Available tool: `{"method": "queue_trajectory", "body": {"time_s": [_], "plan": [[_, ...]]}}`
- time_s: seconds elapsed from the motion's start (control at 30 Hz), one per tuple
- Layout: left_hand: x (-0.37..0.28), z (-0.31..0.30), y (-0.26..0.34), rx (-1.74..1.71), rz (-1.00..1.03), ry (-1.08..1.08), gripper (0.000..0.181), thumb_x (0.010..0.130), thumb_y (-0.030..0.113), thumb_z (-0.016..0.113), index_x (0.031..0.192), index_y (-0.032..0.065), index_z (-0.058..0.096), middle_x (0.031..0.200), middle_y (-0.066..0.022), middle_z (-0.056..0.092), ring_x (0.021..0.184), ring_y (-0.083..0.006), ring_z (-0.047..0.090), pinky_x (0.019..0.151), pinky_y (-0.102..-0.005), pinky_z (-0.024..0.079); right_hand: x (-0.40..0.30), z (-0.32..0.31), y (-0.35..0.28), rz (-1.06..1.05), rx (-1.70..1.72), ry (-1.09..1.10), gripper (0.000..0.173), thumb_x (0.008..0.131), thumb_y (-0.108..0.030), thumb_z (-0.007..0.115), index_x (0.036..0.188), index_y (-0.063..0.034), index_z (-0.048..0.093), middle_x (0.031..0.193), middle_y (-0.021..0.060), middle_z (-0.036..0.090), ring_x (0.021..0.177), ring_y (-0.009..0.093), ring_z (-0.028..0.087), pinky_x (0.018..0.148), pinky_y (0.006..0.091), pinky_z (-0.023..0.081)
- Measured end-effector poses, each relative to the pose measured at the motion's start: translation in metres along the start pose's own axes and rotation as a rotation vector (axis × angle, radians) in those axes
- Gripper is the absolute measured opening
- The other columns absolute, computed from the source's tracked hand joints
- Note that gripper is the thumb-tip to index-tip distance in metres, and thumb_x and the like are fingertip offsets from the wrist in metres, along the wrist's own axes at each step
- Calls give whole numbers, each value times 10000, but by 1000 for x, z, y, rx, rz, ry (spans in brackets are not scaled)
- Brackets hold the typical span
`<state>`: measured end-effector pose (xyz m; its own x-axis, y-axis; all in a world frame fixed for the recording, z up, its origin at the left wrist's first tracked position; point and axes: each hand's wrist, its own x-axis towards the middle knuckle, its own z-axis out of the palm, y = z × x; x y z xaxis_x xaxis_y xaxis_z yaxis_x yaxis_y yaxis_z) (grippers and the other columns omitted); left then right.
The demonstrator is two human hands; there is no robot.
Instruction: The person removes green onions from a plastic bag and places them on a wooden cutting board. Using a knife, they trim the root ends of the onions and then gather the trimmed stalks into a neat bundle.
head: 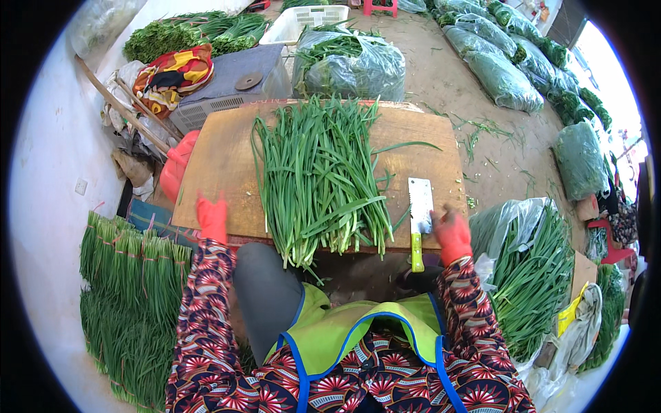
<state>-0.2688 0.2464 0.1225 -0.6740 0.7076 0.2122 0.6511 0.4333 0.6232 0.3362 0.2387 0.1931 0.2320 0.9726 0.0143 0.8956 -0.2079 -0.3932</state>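
Observation:
A loose heap of long green leafy stalks, likely garlic chives (pixel 320 175), lies across the wooden board (pixel 227 149), pale stem ends over its near edge. My left hand (pixel 212 217), in a red glove, is at the board's near left corner, fingers apart, holding nothing. A cleaver (pixel 421 206) with a yellow-green handle rests to the right of the stalks, its handle past the near edge. My right hand (pixel 452 232), also gloved in red, is just right of the cleaver's blade; the fingertips look dark and blurred, and whether they touch the blade is unclear.
Tied green bundles (pixel 139 258) stand at the left wall. On the right is a plastic bag of loose stalks (pixel 532 279). Behind the board are a filled plastic bag (pixel 356 67), a white crate (pixel 304 20) and a cloth-covered crate (pixel 227 72). Bagged greens (pixel 501 77) line the floor at upper right.

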Motion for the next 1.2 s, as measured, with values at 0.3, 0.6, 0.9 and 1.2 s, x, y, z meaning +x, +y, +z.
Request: {"method": "queue_trajectory", "body": {"time_s": [0.3,0.6,0.9,1.2], "plan": [[50,-59,-58,468,-192,-86,920,745,582,637,1354,-57,379,1294,-300,488,1206,-411,477,1007,-459,388,36,28,53,408,-94,76,886,778,-577,640,1312,81,381,1111,323,586,1047,466,562,857,484,476],[59,-71,-62,603,-167,-174,851,755,633,588,1260,-47,511,1221,-301,546,1150,-421,524,991,-447,402,35,29,64,364,-117,55,924,794,-564,638,1359,99,330,1148,329,568,1072,457,553,897,464,463],[49,-73,-59,547,-172,-95,846,810,577,587,1349,-50,408,1317,-278,484,1214,-422,470,1024,-454,368,87,-12,-21,-4,-192,60,677,788,-407,669,1262,44,496,1158,254,590,1070,387,572,901,431,471],[-112,-25,149,-407,33,-602,1119,724,481,769,1484,1,103,1514,-228,221,1410,-315,212,1133,-379,204,243,79,-182,-792,-300,-115,632,784,-36,541,1393,-121,398,1361,146,482,1281,363,419,1007,444,399]]}}
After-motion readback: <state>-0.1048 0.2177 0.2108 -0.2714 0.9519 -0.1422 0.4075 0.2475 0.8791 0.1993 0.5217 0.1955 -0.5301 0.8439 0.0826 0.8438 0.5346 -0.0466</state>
